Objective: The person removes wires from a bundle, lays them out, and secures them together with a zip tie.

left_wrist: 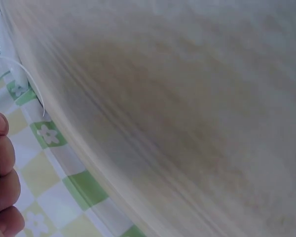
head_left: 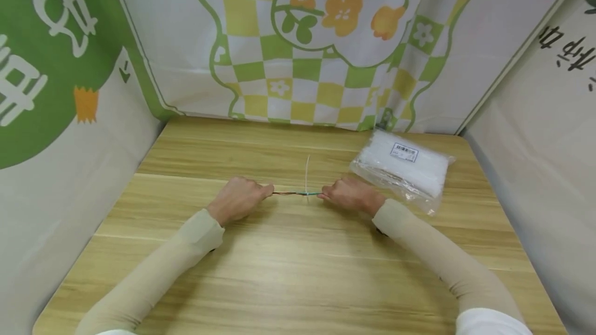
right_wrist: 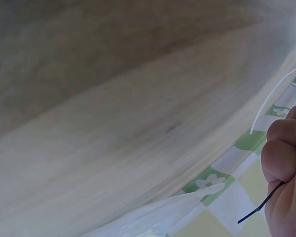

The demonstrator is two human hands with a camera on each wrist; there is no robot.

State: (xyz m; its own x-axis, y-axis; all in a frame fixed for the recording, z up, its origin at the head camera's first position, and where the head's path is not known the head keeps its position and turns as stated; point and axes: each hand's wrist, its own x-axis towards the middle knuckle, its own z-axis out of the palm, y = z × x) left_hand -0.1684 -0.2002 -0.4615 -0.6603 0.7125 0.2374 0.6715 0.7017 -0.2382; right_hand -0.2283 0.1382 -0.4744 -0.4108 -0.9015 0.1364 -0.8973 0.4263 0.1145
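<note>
A thin bundle of wires [head_left: 285, 193], coppery brown on the left and green towards the right, stretches level between both hands. My left hand [head_left: 239, 199] grips its left end, the fingers curled in the left wrist view. At the other end my right hand [head_left: 350, 194] holds the bundle between thumb and curled fingers. A short dark wire end [right_wrist: 260, 206] pokes out of the right fist in the right wrist view. Around the bundle, near the right hand, sits a white cable tie [head_left: 307, 172], its long tail standing up and away from me. The wire inside each fist is hidden.
A clear plastic bag of white cable ties [head_left: 404, 164] with a barcode label lies beyond the right hand. The wooden table [head_left: 288, 278] meets a patterned curtain [head_left: 326, 92] at the back, with printed fabric walls on both sides.
</note>
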